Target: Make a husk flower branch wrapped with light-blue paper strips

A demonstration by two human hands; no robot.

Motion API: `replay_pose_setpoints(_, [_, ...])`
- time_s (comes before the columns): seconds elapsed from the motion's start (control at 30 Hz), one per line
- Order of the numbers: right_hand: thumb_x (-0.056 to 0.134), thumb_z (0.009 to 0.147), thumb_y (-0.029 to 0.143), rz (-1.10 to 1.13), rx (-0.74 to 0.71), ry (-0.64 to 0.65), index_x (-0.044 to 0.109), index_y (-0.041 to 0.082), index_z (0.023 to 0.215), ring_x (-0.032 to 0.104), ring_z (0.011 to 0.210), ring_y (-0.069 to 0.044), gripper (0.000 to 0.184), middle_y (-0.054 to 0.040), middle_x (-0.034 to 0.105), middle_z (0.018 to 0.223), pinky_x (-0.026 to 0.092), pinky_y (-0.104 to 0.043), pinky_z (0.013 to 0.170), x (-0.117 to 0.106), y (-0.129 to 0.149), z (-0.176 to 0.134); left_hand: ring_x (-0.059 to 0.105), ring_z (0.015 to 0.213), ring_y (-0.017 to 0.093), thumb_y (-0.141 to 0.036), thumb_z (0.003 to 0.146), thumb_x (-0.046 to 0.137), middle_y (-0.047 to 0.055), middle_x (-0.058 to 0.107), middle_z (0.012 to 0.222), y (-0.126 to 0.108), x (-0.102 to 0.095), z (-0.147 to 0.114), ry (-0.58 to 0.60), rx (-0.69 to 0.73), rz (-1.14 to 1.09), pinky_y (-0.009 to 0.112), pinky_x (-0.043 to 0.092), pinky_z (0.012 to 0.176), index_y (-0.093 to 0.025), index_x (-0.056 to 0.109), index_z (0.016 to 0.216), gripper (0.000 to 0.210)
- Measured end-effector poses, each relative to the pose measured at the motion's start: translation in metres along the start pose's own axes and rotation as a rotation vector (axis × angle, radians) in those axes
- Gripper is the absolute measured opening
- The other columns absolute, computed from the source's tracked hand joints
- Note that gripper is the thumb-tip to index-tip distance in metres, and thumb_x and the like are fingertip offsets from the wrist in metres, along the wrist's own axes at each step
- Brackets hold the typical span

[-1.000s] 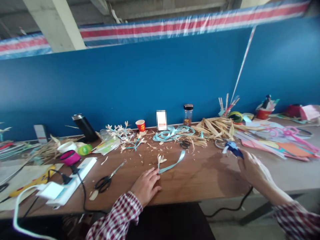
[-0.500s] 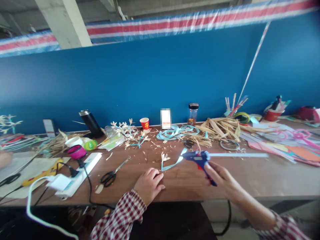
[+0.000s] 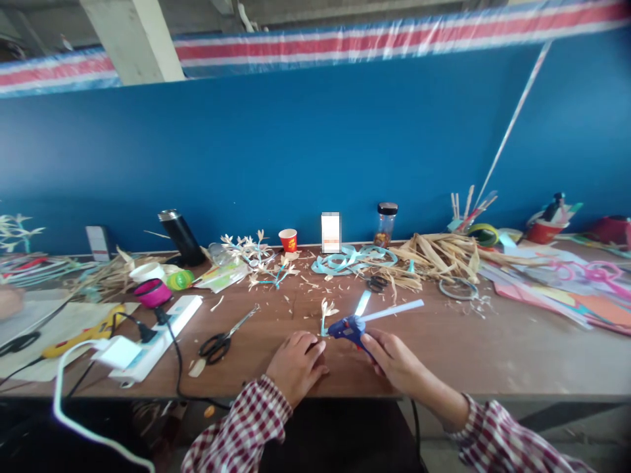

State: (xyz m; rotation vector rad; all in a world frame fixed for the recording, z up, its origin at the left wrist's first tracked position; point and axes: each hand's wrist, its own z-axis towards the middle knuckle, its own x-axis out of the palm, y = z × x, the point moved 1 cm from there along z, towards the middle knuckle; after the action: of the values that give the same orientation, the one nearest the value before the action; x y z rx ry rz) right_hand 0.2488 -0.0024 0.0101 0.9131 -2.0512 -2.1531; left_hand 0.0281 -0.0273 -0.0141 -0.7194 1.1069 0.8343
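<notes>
My left hand [image 3: 298, 368] rests on the table with its fingers curled together, close to the base of a small pale flower [image 3: 326, 315] on a blue stem. What those fingers pinch, if anything, is hidden. A light blue ribbon [image 3: 363, 302] runs from the flower's base and passes behind a blue hot glue gun [image 3: 348, 328]. My right hand [image 3: 394, 361] is wrapped round the glue gun's handle. Its nozzle points left, at the flower's base, and a long translucent glue stick [image 3: 394, 309] sticks out of its back.
Scissors [image 3: 217, 347] and a white power strip [image 3: 155, 348] lie to the left. Farther back are made-up flowers [image 3: 279, 272], a red paper cup [image 3: 288, 241], coiled blue ribbon [image 3: 340, 264], a jar [image 3: 386, 226] and dry husks [image 3: 438, 256]. Another person's hand [image 3: 10, 302] shows at far left.
My right hand has brought the glue gun left and slightly down, its nozzle now at the flower's base. The glue stick tilts up to the right. My left hand stays almost in place.
</notes>
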Motion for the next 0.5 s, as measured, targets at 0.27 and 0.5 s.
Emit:
replay_pose_setpoints(0.27, [0.037,0.09,0.048,-0.148,-0.031,-0.016,0.05,0.017,0.071,0.043,0.045,-0.01,0.038,0.004,0.045,0.05,0.032,-0.022,0.045,-0.0068,-0.007,0.0054,0.053,0.104,0.027,-0.032,0.077,0.066,0.009,0.06,0.105,-0.0016,-0.0026,0.0009,0.014,-0.016,-0.002,0.046,0.046,0.089,-0.017,0.058,0.111,0.038])
replay_pose_setpoints(0.5, [0.037,0.089,0.048,-0.149,-0.04,-0.034,0.053,0.017,0.074,0.044,0.046,-0.011,0.038,0.0034,0.047,0.051,0.033,-0.022,0.046,-0.0055,-0.0028,0.0084,0.054,0.103,0.027,-0.034,0.078,0.064,0.009,0.06,0.104,-0.0019,-0.0026,0.0,-0.013,-0.001,0.008,0.045,0.047,0.087,-0.018,0.058,0.109,0.036])
